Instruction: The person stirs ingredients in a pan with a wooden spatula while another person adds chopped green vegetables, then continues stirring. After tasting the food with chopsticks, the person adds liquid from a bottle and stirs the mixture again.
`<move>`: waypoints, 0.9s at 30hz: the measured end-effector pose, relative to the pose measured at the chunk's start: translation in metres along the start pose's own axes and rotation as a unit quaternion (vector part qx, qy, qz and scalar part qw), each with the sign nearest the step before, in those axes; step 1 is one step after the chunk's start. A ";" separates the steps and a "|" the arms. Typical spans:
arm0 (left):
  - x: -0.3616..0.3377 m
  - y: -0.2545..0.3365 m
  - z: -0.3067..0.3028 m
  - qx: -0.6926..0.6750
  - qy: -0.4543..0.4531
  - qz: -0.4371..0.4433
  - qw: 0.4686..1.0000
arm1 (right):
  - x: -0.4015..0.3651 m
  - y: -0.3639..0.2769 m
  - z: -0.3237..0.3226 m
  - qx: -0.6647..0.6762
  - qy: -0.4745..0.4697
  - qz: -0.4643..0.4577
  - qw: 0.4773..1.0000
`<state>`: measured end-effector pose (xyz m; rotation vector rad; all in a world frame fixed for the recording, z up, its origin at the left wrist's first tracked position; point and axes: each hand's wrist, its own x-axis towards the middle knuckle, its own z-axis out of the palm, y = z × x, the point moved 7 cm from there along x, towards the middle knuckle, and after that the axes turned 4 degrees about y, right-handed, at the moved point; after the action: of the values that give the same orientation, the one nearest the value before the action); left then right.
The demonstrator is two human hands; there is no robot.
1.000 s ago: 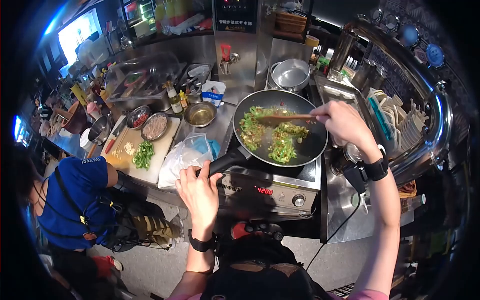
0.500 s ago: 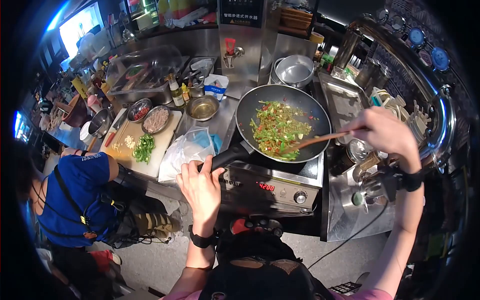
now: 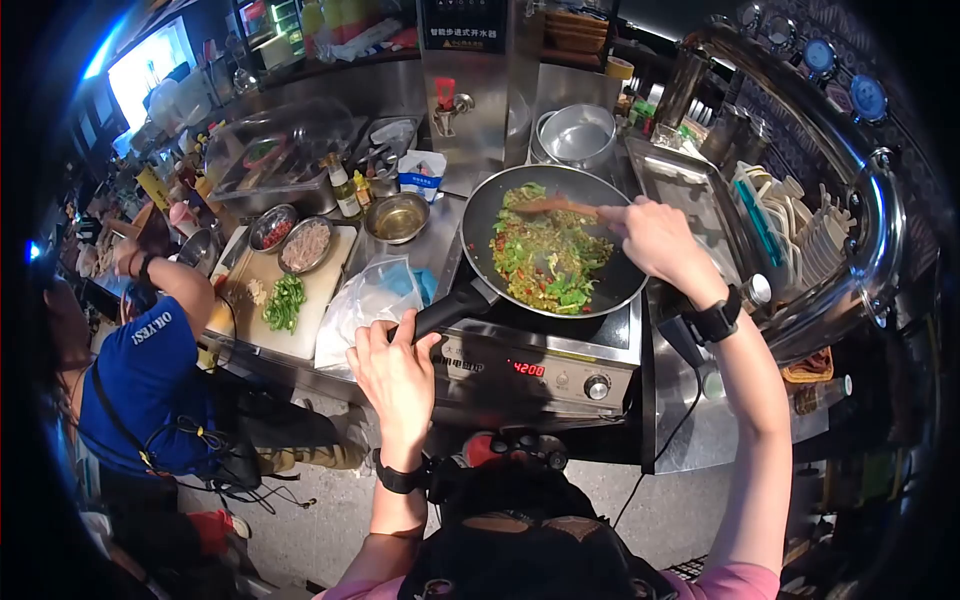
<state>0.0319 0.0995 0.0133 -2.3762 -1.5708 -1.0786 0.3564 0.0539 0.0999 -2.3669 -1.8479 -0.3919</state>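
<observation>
A dark frying pan (image 3: pixel 625 268) sits on the induction cooker (image 3: pixel 480 378), whose red display reads 4200. Chopped green and red peppers (image 3: pixel 545 262) in a crumbly mix lie in the pan. My left hand (image 3: pixel 393 368) is closed round the pan's black handle (image 3: pixel 455 307). In my right hand (image 3: pixel 655 240) is a wooden spatula (image 3: pixel 560 205), its blade in the food at the pan's far side. The ends of the fingers on the spatula are partly hidden.
Left of the pan are a plastic bag (image 3: pixel 370 305), a bowl of liquid (image 3: pixel 398 218) and a cutting board (image 3: pixel 330 262) with sliced green peppers (image 3: pixel 285 303). Metal pans (image 3: pixel 577 135) stand behind; a tray (image 3: pixel 690 200) lies right. A co-worker in blue (image 3: pixel 150 370) stands left.
My right hand has moved left and away from me over the pan, carrying the spatula from the near right to the far side. The co-worker's arm has lifted. My left hand stays on the handle.
</observation>
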 end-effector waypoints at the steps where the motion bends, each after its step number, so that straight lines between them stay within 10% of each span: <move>1: 0.000 0.000 0.001 0.000 -0.005 -0.001 1.000 | 0.001 0.001 0.009 -0.026 -0.005 -0.007 1.000; 9: 0.002 0.000 0.001 0.000 0.001 -0.006 1.000 | -0.011 0.021 -0.109 -0.161 -0.108 -0.056 0.979; 19: 0.002 0.001 -0.002 -0.002 0.007 -0.004 1.000 | 0.019 0.014 -0.051 -0.127 -0.022 -0.009 0.992; 27: 0.001 -0.001 0.002 -0.009 -0.001 -0.004 1.000 | 0.002 -0.019 -0.027 -0.055 -0.173 -0.091 0.979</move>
<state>0.0324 0.1012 0.0124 -2.3859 -1.5789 -1.0961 0.3354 0.0539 0.1249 -2.4723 -2.2591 -0.1026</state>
